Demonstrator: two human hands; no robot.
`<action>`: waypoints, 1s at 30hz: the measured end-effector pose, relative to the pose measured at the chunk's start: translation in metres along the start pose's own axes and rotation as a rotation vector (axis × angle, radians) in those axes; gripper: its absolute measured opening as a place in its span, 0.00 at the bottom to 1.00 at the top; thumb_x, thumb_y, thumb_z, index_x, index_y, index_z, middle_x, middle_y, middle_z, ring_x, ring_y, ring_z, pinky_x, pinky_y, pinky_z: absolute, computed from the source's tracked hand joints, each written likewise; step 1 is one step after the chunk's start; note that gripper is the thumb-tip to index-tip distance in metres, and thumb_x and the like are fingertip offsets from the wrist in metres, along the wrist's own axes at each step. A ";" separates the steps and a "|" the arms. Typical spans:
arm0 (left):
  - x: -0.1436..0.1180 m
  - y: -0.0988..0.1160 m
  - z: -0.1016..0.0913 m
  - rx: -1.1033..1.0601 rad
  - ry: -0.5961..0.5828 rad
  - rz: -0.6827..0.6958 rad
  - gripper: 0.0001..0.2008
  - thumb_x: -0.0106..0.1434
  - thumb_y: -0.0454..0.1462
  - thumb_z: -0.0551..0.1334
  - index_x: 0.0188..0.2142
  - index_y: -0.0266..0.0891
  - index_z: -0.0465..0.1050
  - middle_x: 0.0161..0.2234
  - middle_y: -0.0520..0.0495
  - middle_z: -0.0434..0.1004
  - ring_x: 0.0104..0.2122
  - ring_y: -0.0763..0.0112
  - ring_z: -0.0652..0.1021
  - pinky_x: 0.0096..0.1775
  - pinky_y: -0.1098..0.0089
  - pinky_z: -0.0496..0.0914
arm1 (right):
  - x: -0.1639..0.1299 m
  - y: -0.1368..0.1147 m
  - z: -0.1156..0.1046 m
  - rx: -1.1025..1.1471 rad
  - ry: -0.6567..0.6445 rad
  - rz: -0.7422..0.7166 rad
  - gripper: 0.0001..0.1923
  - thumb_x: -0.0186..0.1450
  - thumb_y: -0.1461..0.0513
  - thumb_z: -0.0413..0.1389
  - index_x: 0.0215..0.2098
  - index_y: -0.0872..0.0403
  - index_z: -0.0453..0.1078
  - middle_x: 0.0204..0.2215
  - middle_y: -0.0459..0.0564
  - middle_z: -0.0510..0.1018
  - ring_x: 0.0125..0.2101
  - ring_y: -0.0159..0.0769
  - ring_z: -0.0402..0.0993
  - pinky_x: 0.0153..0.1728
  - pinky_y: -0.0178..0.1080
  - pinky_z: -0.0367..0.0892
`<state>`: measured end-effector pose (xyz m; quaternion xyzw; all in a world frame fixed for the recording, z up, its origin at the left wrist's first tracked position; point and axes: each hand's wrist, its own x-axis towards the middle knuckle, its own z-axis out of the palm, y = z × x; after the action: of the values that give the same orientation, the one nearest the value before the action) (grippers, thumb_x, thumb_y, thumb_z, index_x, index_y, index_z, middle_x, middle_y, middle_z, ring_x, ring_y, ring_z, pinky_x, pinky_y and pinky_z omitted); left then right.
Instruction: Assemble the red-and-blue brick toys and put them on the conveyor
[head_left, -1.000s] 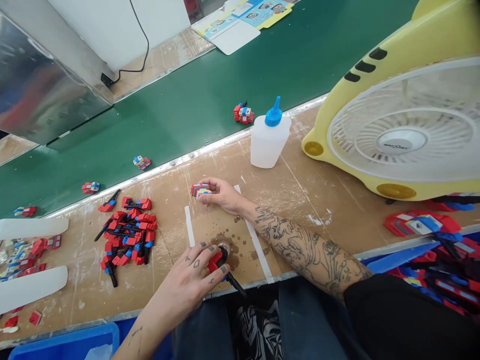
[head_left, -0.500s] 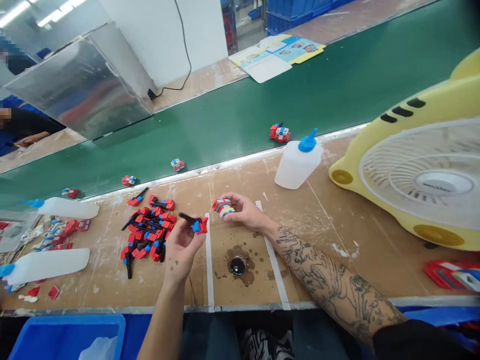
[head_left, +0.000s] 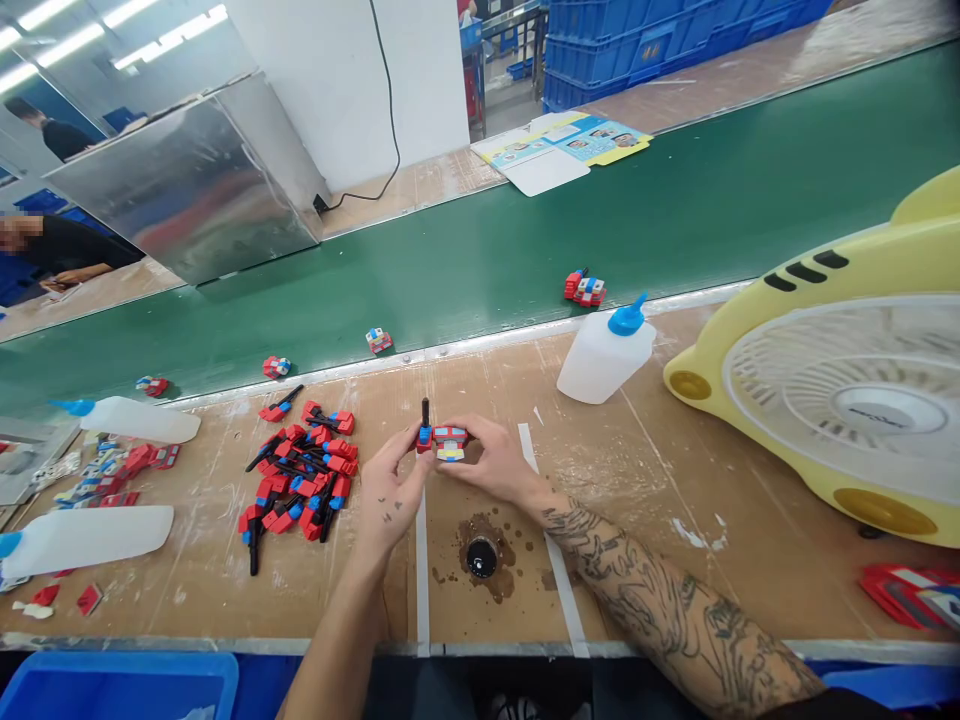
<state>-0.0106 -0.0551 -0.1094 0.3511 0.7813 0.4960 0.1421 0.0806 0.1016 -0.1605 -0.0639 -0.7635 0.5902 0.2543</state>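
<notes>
My left hand [head_left: 394,490] is closed on a small red and blue toy part [head_left: 425,437] with a black rod pointing up. Between the fingers of my right hand [head_left: 495,462] sits a red, grey and yellow toy vehicle body [head_left: 451,444]. The two pieces meet side by side; whether they are joined I cannot tell. Left of my hands lies a heap of similar red and blue parts [head_left: 300,480] with black rods. Below my hands, a small round pot of dark liquid [head_left: 481,558] stands amid wet stains on the cardboard-covered table [head_left: 637,560].
A white squeeze bottle [head_left: 606,358] with a blue cap stands at the table's back edge, beside a yellow fan [head_left: 825,400]. Two more bottles lie at left. Several toy pieces rest on the green conveyor belt [head_left: 465,260]. A blue bin [head_left: 120,685] sits below the front edge.
My left hand has brought the rod part rightward against the vehicle body and turned it so the rod points up. The camera view has shifted slightly.
</notes>
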 end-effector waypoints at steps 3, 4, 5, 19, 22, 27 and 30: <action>-0.007 0.012 0.023 0.014 0.075 -0.015 0.29 0.59 0.39 0.67 0.60 0.41 0.65 0.55 0.39 0.73 0.54 0.57 0.74 0.56 0.58 0.67 | -0.003 -0.007 0.004 -0.184 0.102 -0.131 0.18 0.62 0.57 0.64 0.49 0.50 0.71 0.40 0.54 0.76 0.40 0.45 0.73 0.41 0.44 0.68; -0.009 0.015 0.032 0.022 0.117 -0.023 0.32 0.58 0.38 0.68 0.61 0.41 0.63 0.55 0.38 0.72 0.54 0.56 0.74 0.57 0.57 0.66 | -0.004 -0.008 0.005 -0.239 0.131 -0.160 0.18 0.62 0.58 0.64 0.49 0.50 0.71 0.40 0.55 0.76 0.40 0.46 0.73 0.40 0.44 0.68; -0.008 0.018 0.041 0.031 0.167 -0.032 0.34 0.57 0.37 0.69 0.62 0.41 0.61 0.56 0.38 0.71 0.55 0.56 0.73 0.57 0.57 0.66 | -0.005 -0.010 0.007 -0.289 0.158 -0.178 0.18 0.62 0.58 0.63 0.50 0.50 0.71 0.39 0.55 0.75 0.38 0.46 0.73 0.39 0.44 0.68; 0.045 0.019 -0.003 -1.118 0.124 -0.228 0.30 0.40 0.49 0.72 0.43 0.40 0.75 0.37 0.46 0.76 0.39 0.65 0.77 0.48 0.65 0.72 | 0.003 0.001 0.004 -0.191 0.200 -0.021 0.30 0.59 0.50 0.66 0.53 0.53 0.65 0.35 0.49 0.74 0.32 0.39 0.71 0.35 0.41 0.69; 0.036 0.037 -0.009 -1.256 0.034 -0.244 0.36 0.40 0.53 0.70 0.49 0.39 0.74 0.38 0.44 0.74 0.36 0.66 0.76 0.44 0.66 0.74 | 0.003 0.001 0.002 -0.177 0.167 0.008 0.24 0.60 0.50 0.65 0.48 0.53 0.68 0.32 0.48 0.74 0.32 0.39 0.70 0.34 0.40 0.66; 0.043 0.037 -0.014 -1.212 -0.017 -0.248 0.37 0.39 0.52 0.71 0.49 0.41 0.74 0.38 0.44 0.74 0.36 0.65 0.76 0.43 0.65 0.74 | 0.006 0.000 0.001 -0.057 0.183 0.208 0.18 0.61 0.51 0.63 0.43 0.53 0.70 0.28 0.46 0.74 0.29 0.37 0.71 0.32 0.39 0.65; 0.061 0.018 -0.027 -1.056 0.009 -0.236 0.33 0.40 0.49 0.72 0.46 0.41 0.74 0.40 0.43 0.76 0.39 0.62 0.77 0.46 0.62 0.73 | 0.037 0.004 0.005 -0.033 0.176 0.330 0.14 0.62 0.55 0.61 0.43 0.52 0.70 0.29 0.45 0.76 0.29 0.37 0.72 0.33 0.39 0.66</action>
<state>-0.0622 -0.0265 -0.0738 0.1397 0.4606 0.8033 0.3508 0.0460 0.1130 -0.1536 -0.2440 -0.7270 0.6034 0.2188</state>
